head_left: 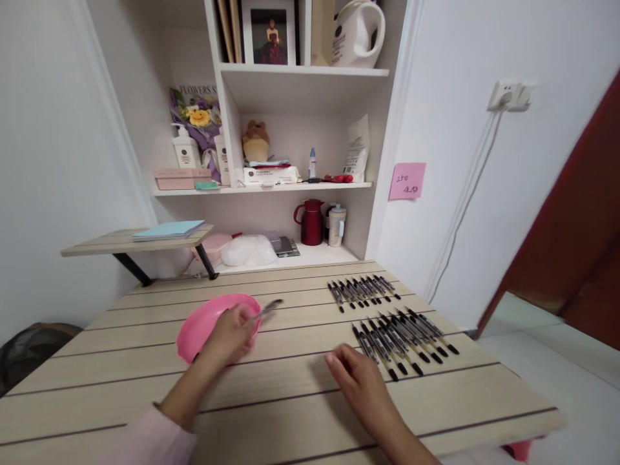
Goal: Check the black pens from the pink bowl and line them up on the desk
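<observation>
My left hand [233,332] is closed around a gel pen [269,308], whose dark end points up and to the right. That hand is over the right side of a pink bowl [194,323], hiding part of its inside. A small dark tip shows at the bowl's lower edge, mostly behind my wrist. Loosely curled, my right hand [356,378] rests near the table's middle with nothing visible in its fingers. Just beyond it lies a front row of black-capped clear pens [402,339], side by side and slanted. A second row of pens [363,292] lies farther back.
A small raised stand [130,240] bears a blue notebook [169,230] at the table's back left. Behind the table, shelves hold a red jug [311,223], a cup [336,226] and a plastic bag [249,250]. A wall stands at the right with a hanging cord [467,200].
</observation>
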Tool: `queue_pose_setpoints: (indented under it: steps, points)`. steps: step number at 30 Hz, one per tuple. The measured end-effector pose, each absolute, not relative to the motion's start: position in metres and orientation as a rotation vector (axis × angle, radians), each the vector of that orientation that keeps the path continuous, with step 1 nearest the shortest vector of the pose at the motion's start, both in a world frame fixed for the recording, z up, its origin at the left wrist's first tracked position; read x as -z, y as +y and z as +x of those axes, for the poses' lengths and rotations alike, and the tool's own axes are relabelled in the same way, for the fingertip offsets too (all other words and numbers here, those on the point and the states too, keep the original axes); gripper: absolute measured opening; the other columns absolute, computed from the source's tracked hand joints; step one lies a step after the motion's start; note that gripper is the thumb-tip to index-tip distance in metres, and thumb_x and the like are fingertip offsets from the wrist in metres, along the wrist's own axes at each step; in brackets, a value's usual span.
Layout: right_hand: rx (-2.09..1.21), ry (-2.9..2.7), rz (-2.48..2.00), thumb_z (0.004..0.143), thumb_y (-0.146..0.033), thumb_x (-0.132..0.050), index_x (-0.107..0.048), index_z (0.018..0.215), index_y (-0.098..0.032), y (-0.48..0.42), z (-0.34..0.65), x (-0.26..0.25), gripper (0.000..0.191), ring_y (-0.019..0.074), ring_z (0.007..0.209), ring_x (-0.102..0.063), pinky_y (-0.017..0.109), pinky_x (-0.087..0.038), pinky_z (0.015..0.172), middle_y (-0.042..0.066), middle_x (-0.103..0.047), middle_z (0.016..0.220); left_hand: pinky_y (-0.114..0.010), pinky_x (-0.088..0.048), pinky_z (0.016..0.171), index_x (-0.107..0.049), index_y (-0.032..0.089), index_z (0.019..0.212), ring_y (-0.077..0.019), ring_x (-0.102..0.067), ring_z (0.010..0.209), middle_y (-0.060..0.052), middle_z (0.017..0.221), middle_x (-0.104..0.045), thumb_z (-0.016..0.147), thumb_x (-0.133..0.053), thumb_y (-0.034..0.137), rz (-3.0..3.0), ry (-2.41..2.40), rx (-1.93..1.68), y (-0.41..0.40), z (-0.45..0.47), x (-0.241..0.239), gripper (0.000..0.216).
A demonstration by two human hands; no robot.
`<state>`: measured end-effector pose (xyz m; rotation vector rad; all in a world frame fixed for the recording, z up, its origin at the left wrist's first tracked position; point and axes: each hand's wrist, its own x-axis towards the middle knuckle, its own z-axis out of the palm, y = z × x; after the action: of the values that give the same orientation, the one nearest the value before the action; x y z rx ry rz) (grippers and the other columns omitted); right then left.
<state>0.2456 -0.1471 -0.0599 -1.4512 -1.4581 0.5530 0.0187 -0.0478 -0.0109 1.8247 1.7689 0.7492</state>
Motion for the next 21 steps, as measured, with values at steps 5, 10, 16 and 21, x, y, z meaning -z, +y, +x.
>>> queue_pose_setpoints:
  steps: [5,10,16,21]
  points:
    - [-1.133,-0.667,-1.021,0.068,-0.055,-0.055,-0.05,0.078,-0.019,-0.085,0.204,0.038,0.038,0.0114,0.055,-0.054,0.021,-0.04,0.047,0.0,-0.058,0.064,-0.022,-0.036,0.041,-0.042,0.021,0.076,-0.0101,-0.049,0.037,0.005,0.05,-0.054,0.065,-0.06,0.04,1.098,1.06,-0.825,-0.085,0.103,0.052,0.028]
    - [-1.282,-0.633,-0.998,0.07,-0.056,-0.052,-0.044,0.067,-0.019,-0.059,0.194,0.052,0.038,0.0047,0.03,-0.037,0.017,-0.025,0.028,-0.006,-0.049,0.047,-0.018,-0.026,0.036,-0.044,0.019,0.072,-0.0063,-0.043,0.034,0.006,0.049,-0.051,0.067,-0.059,0.045,1.039,0.967,-0.811,-0.082,0.117,0.06,0.03]
    - [-1.307,-0.729,-1.043,0.068,-0.062,-0.05,-0.044,0.073,-0.019,-0.06,0.202,0.058,0.044,0.0052,0.024,-0.037,0.017,-0.023,0.022,-0.004,-0.055,0.053,-0.017,-0.019,0.031,-0.044,0.019,0.073,-0.0027,-0.03,0.029,0.008,0.051,-0.046,0.073,-0.055,0.043,1.054,0.77,-0.807,-0.074,0.116,0.055,0.026]
    - [-1.288,-0.618,-0.929,0.07,-0.058,-0.048,-0.045,0.077,-0.02,-0.058,0.2,0.061,0.039,0.008,0.031,-0.045,0.016,-0.026,0.027,-0.003,-0.057,0.053,-0.016,-0.013,0.032,-0.041,0.02,0.073,-0.0006,-0.026,0.031,0.007,0.054,-0.047,0.076,-0.051,0.041,0.988,0.852,-0.761,-0.08,0.115,0.062,0.024]
